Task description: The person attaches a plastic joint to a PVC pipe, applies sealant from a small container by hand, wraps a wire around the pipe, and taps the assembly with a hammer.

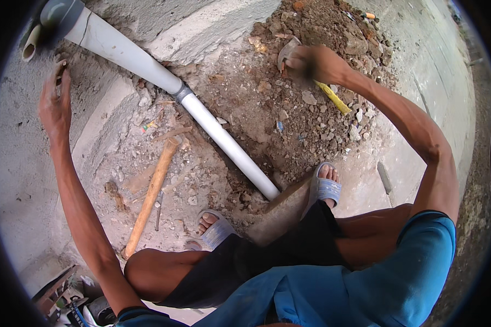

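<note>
My left hand is raised by the rough wall at the far left, below the cut end of a small pipe. Its fingers are bent with a gap between them, and I see nothing held there. Over the soil at the upper right, my right hand is closed around a tool with a metal blade and a yellow handle. A dark smudge covers part of those fingers. Between my hands a grey pipe joins a narrower white pipe at a grey collar.
A wooden handle lies on the rubble at the left, beside a thin metal rod. Loose soil and stones are heaped at the upper right. My sandalled feet straddle the white pipe's lower end. Assorted items sit at the lower left.
</note>
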`<state>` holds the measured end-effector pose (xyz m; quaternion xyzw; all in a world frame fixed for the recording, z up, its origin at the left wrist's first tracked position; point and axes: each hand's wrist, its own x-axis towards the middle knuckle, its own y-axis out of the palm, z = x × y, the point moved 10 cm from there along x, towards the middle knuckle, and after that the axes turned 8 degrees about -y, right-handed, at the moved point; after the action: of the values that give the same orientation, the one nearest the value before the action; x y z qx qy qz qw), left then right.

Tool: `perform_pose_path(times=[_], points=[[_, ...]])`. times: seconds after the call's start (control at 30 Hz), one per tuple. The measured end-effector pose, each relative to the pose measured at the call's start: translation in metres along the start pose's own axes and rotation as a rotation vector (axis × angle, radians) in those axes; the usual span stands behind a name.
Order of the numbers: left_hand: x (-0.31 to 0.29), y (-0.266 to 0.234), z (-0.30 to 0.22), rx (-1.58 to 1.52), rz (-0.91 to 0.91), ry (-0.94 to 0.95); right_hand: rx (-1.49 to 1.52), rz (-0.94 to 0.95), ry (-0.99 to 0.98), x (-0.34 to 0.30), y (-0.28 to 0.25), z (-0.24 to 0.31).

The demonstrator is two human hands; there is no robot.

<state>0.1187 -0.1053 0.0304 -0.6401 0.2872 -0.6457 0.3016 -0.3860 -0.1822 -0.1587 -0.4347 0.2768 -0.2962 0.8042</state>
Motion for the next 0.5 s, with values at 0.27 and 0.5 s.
perform_pose_path(times=[0.27,0.5], points=[[0.007,-0.008,-0.043,0.171,-0.281,0.156,-0.249,-0.323,0.347,-0.123,0.059,-0.074],[-0.009,-0.009,-0.031,0.228,-0.349,0.14,-0.14,-0.456,0.287,-0.113,0.085,-0.077]])
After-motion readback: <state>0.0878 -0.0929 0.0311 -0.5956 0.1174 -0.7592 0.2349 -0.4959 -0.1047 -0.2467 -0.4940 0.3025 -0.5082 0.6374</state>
